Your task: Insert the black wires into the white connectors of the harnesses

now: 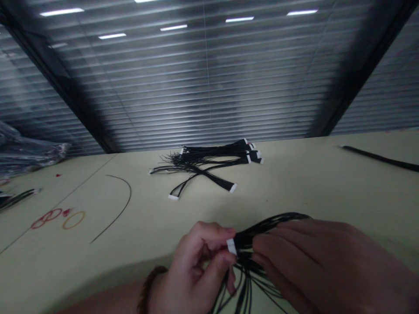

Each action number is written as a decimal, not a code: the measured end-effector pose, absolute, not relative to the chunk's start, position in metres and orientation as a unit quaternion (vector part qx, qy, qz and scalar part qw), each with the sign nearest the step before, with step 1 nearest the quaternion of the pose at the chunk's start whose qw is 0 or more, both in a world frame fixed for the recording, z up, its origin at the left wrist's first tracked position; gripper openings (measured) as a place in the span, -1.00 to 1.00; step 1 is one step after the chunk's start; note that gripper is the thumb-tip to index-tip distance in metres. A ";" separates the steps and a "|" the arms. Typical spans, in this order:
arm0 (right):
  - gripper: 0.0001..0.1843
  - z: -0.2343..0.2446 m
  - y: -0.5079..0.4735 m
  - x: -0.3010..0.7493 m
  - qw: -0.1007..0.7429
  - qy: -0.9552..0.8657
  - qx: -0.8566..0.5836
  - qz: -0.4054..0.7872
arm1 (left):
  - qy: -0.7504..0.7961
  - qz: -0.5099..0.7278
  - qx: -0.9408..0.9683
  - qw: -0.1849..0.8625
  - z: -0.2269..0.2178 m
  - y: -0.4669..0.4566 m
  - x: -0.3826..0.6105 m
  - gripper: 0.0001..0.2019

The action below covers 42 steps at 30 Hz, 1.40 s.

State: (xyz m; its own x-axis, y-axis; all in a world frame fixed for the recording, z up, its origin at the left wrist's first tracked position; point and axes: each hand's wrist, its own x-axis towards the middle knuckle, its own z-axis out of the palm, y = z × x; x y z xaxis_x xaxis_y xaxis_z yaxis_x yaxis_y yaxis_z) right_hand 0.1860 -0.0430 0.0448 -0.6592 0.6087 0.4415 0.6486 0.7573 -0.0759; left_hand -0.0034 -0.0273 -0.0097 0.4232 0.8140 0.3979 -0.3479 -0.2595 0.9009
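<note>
Head view, entries as follows. Your left hand [203, 261]: thumb and fingers pinching a white connector [231, 247] at its edges, wrist wearing a brown band [149, 288]. Your right hand [314, 257]: back turned up, fingers bent in over the black wires [266, 226] just beside the connector; fingertips hidden, so whether they pinch or only rest there you cannot tell from here. Work piece: the wired connector, low in the view, between your two hands, above the near part of the counter [294, 187]; some strands run off behind your right hand, others fan downward.

Step in hand, by judgement: handling the strands near the connector. Next move, by judgement: calls for a steady left pinch, with your right fingers gathering the splayed strands without tugging at the connector.

Also listed: one pile of black cables with white ends [212, 162], beyond your hands; one loose curved wire [130, 194], to the left; one yellow ring [84, 214], near red rings [49, 216].
</note>
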 end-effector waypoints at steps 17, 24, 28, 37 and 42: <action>-0.83 0.055 -0.034 0.181 0.259 -0.889 -0.361 -0.114 | 0.291 0.492 0.533 0.624 -0.002 -0.021 0.001 -0.89; -0.74 0.050 -0.042 0.209 0.136 -0.885 -0.439 -0.075 | 0.378 0.505 0.515 0.580 0.006 0.001 -0.003 -0.82; -0.73 0.033 -0.040 0.196 0.064 -0.878 -0.474 0.012 | 0.372 0.527 0.487 0.589 0.004 -0.001 -0.003 -0.78; -0.79 0.074 -0.017 0.188 0.165 -0.780 -0.411 0.441 | 0.352 0.508 0.495 0.611 0.008 -0.006 -0.004 -0.79; -0.79 0.100 -0.002 0.241 0.354 -0.669 -0.411 0.509 | 0.343 0.505 0.508 0.608 0.012 -0.009 -0.004 -0.79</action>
